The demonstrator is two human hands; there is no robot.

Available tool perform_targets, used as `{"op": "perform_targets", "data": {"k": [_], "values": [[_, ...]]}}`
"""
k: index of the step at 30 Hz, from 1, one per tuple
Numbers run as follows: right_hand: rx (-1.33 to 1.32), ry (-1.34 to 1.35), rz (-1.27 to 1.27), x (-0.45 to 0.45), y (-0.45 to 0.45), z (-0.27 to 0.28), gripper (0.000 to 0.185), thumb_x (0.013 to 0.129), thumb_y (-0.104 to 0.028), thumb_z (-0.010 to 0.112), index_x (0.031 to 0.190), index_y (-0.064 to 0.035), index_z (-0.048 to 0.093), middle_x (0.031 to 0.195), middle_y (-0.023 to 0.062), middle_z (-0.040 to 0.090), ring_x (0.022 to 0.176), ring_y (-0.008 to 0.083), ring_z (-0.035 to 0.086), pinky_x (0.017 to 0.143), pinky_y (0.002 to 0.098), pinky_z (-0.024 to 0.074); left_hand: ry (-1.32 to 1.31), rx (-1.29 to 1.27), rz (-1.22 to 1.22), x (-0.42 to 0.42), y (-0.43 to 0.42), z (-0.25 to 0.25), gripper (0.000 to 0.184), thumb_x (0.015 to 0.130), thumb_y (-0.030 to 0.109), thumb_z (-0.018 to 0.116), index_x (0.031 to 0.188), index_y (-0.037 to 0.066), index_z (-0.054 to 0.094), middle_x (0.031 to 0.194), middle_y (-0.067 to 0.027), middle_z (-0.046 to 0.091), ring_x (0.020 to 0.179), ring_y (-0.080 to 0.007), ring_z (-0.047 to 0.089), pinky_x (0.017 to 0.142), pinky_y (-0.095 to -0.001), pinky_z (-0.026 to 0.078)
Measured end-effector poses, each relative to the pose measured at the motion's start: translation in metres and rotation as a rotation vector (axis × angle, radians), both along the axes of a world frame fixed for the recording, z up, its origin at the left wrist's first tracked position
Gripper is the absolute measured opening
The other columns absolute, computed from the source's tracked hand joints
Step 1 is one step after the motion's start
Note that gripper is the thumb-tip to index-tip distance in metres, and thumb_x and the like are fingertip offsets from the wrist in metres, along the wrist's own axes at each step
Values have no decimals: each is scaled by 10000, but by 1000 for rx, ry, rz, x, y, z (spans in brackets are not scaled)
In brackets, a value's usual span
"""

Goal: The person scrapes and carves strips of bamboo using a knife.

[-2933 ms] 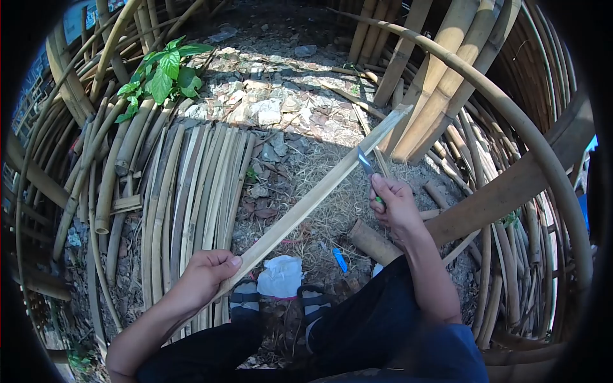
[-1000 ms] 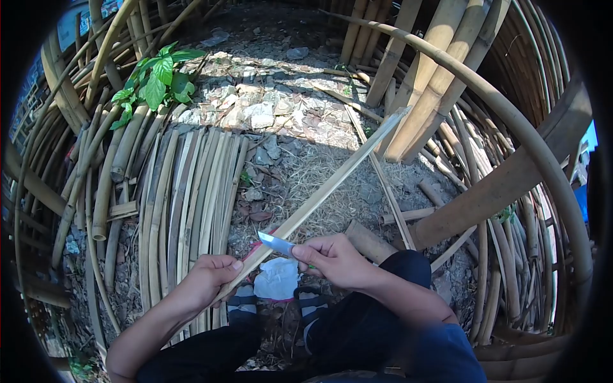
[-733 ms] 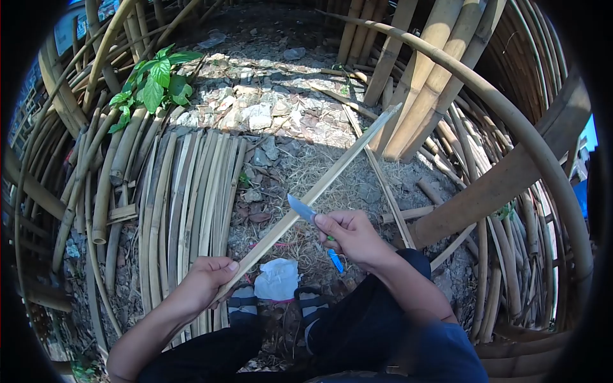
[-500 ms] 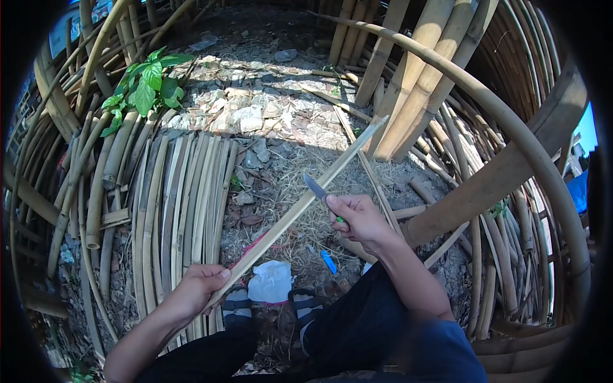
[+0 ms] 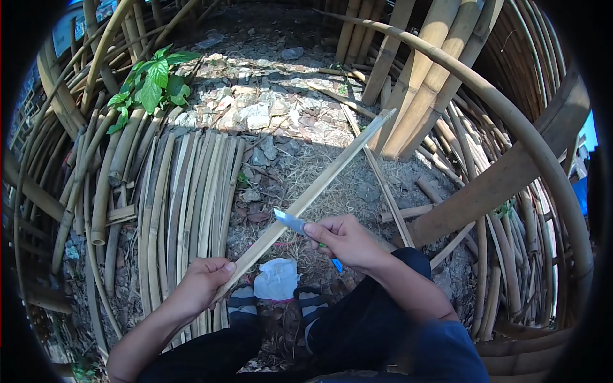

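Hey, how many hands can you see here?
2: the left hand grips the near end of the bamboo strip; the right hand holds the knife, its blade across the strip.

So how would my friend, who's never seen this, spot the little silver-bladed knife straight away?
Find the long, pale, flat bamboo strip slanting up from the left hand. Partway along it, the right hand grips the small silver-bladed knife, which crosses in front of the strip. It's shiny metal, unlike the dull tan row of bamboo sticks laid side by side on the ground.
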State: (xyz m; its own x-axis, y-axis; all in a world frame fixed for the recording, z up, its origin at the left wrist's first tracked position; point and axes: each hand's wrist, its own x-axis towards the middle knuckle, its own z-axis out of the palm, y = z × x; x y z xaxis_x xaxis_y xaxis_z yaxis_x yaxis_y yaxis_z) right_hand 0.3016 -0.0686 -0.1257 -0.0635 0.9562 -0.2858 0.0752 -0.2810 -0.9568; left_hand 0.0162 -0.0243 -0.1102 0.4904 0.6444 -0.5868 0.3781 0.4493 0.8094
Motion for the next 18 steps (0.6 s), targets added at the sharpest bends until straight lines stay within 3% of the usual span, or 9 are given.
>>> {"op": "perform_targets", "data": {"k": [13,18], "values": [[-81,19,-263,51,18,10,382,1001,-367,548,761,-71,570,555,-45,428,452,33,326,407,213,222,-12,-48,-2,-3,0,-5,295,1001,243,499,875,13,633,550,-15,512,414,-76,411,383,-234,295],[-84,100,16,7,0,3,392,1006,-353,543,750,-58,579,565,-38,452,458,39,334,442,219,258,-37,-68,1,-3,1,-4,302,1007,251,496,880,19,641,568,-11,525,419,-74,419,387,-230,301]]}}
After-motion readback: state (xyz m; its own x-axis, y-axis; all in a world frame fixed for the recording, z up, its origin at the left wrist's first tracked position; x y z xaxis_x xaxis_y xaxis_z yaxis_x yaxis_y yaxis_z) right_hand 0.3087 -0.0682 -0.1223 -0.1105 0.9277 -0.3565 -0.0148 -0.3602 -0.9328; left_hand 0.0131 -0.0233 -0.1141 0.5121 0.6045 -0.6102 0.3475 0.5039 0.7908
